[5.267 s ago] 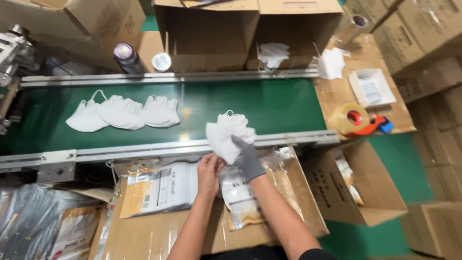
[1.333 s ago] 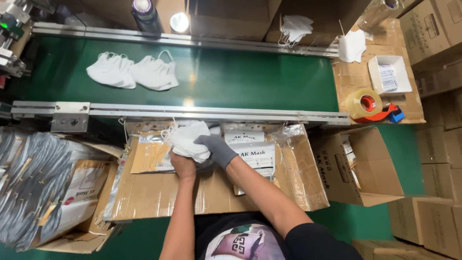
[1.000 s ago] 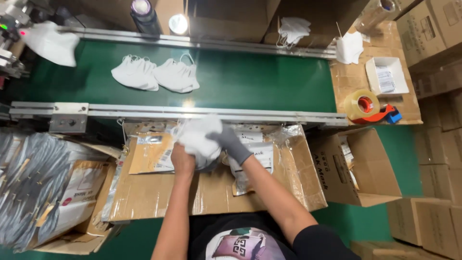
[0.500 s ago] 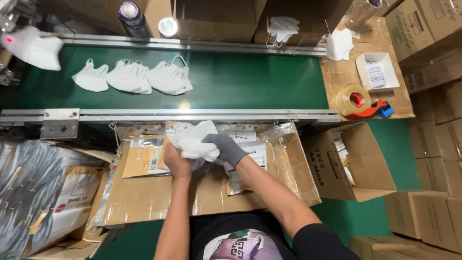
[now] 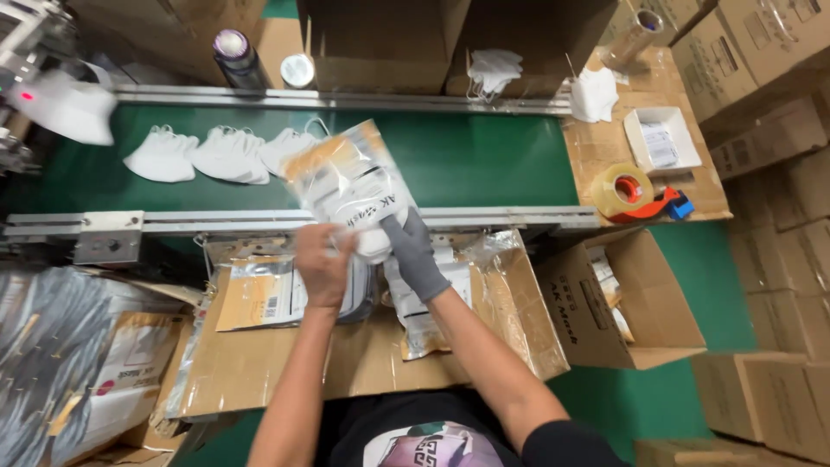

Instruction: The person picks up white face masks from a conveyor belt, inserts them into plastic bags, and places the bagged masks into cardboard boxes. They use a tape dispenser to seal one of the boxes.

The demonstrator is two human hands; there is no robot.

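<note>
A clear and tan plastic pouch (image 5: 346,177) with white masks inside is lifted over the near rail of the green conveyor belt (image 5: 484,160). My bare left hand (image 5: 322,264) grips its lower edge. My right hand (image 5: 415,252), in a grey glove, holds the pouch's bottom right, where a white mask sticks out. Three white masks (image 5: 216,154) lie in a row on the belt to the left. Below my hands, more pouches (image 5: 259,298) lie flat on cardboard.
An open cardboard box (image 5: 622,303) stands at my right. A tape dispenser (image 5: 635,192) and a small white tray (image 5: 661,143) sit on a side table. Big boxes (image 5: 389,43) stand beyond the belt. A bag-filled box (image 5: 60,346) sits at left.
The stack of masks I held over the cardboard is now inside a pouch, raised toward the belt. A third mask has joined the row, which has moved right.
</note>
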